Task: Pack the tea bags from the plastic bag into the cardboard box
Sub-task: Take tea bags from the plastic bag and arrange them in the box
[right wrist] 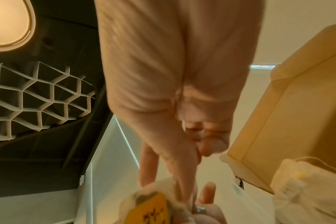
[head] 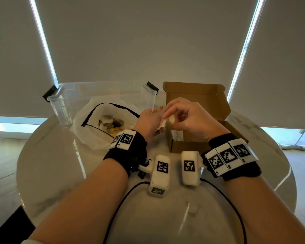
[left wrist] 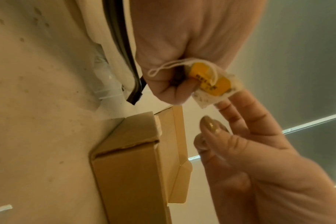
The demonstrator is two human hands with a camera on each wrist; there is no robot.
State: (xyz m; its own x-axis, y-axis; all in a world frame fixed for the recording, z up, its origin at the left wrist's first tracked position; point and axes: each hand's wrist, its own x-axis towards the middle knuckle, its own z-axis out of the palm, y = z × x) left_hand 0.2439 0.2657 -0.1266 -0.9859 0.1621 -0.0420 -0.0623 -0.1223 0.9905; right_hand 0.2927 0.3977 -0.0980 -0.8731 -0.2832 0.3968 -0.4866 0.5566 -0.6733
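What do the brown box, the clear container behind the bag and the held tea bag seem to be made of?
Box: brown cardboard, matt, with creased fold lines. Container: hard clear plastic, glossy; its walls are see-through. Tea bag: probably thin whitish filter paper, slightly translucent, with a cotton-like string and a yellow tag, seemingly paper.

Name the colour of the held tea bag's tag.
Tag: yellow, black print; clearest in left wrist view.

Upper centre: left hand (left wrist: 182, 45) curled round a tea bag (left wrist: 211, 86), its yellow tag and looped white string showing. Lower right: right hand (left wrist: 259, 166), two extended fingertips (left wrist: 238, 98) touching the bag's edge. Lower centre: cardboard box (left wrist: 128, 174) on the bench (left wrist: 38, 106).
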